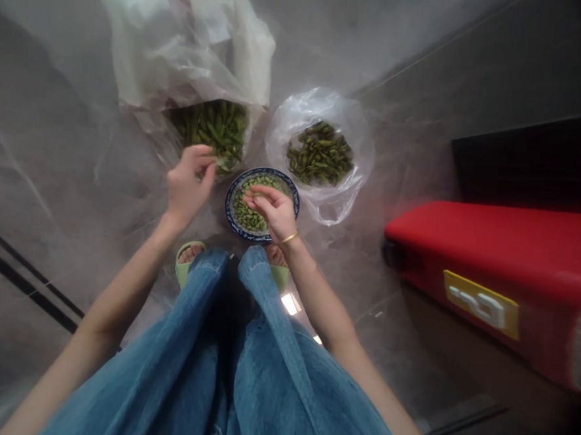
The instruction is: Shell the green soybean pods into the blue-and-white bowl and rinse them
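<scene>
Floor job. Blue-rimmed bowl [229, 207] of shelled beans [251, 216] sits just ahead of the sandals [183, 270]. Right hand [271, 210] is over it, fingers bunched. Left hand [189, 178] is pinched shut at the pods [212, 127] in the white bag [183, 47]; can't tell if it grips one. Pods lie jumbled, no common axis. Clear bag [327, 108] beside the bowl. Red box [489, 256] with an unreadable label [482, 307].

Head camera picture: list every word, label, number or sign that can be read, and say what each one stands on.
Yellow label on the red box: pale marks, too blurred to read.
No writing shows on the bowl, the large bag or the small bag.
</scene>
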A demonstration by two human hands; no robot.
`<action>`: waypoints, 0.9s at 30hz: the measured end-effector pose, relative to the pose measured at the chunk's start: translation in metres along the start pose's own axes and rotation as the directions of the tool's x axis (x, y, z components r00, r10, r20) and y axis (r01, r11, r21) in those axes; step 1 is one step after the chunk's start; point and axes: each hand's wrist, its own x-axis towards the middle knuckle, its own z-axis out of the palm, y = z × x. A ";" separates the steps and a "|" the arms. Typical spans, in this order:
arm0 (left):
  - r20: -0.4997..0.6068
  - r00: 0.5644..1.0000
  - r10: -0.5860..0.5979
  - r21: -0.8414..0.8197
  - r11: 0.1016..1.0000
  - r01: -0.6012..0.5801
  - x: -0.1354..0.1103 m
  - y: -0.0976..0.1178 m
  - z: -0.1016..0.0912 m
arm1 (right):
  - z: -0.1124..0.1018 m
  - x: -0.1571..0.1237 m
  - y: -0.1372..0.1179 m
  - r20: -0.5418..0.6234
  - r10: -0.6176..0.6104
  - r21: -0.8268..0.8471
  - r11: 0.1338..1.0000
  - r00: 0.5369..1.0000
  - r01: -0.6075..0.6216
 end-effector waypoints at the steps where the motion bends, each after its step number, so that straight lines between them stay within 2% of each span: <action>1: -0.029 1.000 0.009 0.022 1.000 -0.009 0.004 -0.008 -0.005 | 0.008 0.013 -0.009 0.032 -0.102 -0.132 0.986 0.994 0.106; 2: -0.048 0.998 0.034 0.045 0.999 -0.032 0.007 -0.016 -0.010 | 0.016 0.028 -0.020 0.080 -0.206 -0.295 0.930 0.975 0.220; 3: -0.046 0.996 0.076 0.068 0.995 -0.072 0.010 -0.023 -0.015 | 0.024 0.043 -0.032 0.157 -0.283 -0.461 0.826 0.946 0.323; 4: -0.028 0.992 0.121 0.096 0.988 -0.118 0.013 -0.029 -0.020 | 0.031 0.056 -0.045 0.228 -0.335 -0.610 0.682 0.914 0.403; 6: -0.006 0.980 0.200 0.148 0.969 -0.197 0.018 -0.037 -0.031 | 0.043 0.073 -0.066 0.359 -0.353 -0.786 0.385 0.864 0.483; 7: -0.009 0.974 0.225 0.173 0.960 -0.220 0.019 -0.041 -0.037 | 0.047 0.075 -0.074 0.346 -0.377 -0.822 0.319 0.859 0.472; 8: -0.019 0.973 0.232 0.194 0.955 -0.224 0.019 -0.043 -0.043 | 0.049 0.072 -0.078 0.339 -0.402 -0.835 0.288 0.850 0.469; 10: -0.027 0.980 0.197 0.228 0.956 -0.186 0.017 -0.048 -0.055 | 0.046 0.054 -0.074 0.412 -0.408 -0.779 0.306 0.815 0.547; 12: -0.011 0.990 0.141 0.256 0.957 -0.134 0.013 -0.049 -0.062 | 0.035 0.024 -0.056 0.641 -0.290 -0.611 0.367 0.711 0.701; 13: 0.005 0.993 0.120 0.263 0.958 -0.117 0.010 -0.049 -0.063 | 0.026 0.007 -0.042 0.703 -0.209 -0.563 0.421 0.680 0.711; 14: 0.027 0.994 0.106 0.260 0.959 -0.110 0.007 -0.048 -0.063 | 0.016 -0.011 -0.027 0.731 -0.137 -0.552 0.456 0.668 0.698; 16: 0.087 0.990 0.112 0.219 0.967 -0.128 0.001 -0.045 -0.056 | -0.008 -0.042 0.004 0.706 0.004 -0.620 0.486 0.708 0.615; 17: 0.127 0.985 0.119 0.192 0.971 -0.142 -0.002 -0.042 -0.050 | -0.019 -0.056 0.018 0.650 0.055 -0.679 0.489 0.758 0.547; 18: 0.161 0.978 0.133 0.169 0.973 -0.160 -0.004 -0.039 -0.044 | -0.029 -0.067 0.031 0.567 0.089 -0.746 0.477 0.819 0.464; 20: 0.221 0.959 0.177 0.129 0.969 -0.209 -0.008 -0.032 -0.029 | -0.043 -0.084 0.052 0.441 0.162 -0.846 0.403 0.883 0.348; 22: 0.260 0.942 0.212 0.094 0.965 -0.243 -0.009 -0.024 -0.015 | -0.047 -0.094 0.067 0.370 0.250 -0.914 0.273 0.895 0.301; 24: 0.287 0.924 0.254 0.070 0.956 -0.285 -0.008 -0.016 -0.004 | -0.040 -0.096 0.080 0.329 0.327 -0.944 0.128 0.886 0.304; 26: 0.299 0.897 0.325 0.082 0.928 -0.363 -0.007 -0.007 0.003 | -0.029 -0.094 0.090 0.313 0.352 -0.946 0.033 0.882 0.323; 27: 0.301 0.879 0.370 0.095 0.906 -0.413 -0.007 -0.003 0.005 | -0.024 -0.092 0.094 0.315 0.347 -0.943 0.011 0.883 0.332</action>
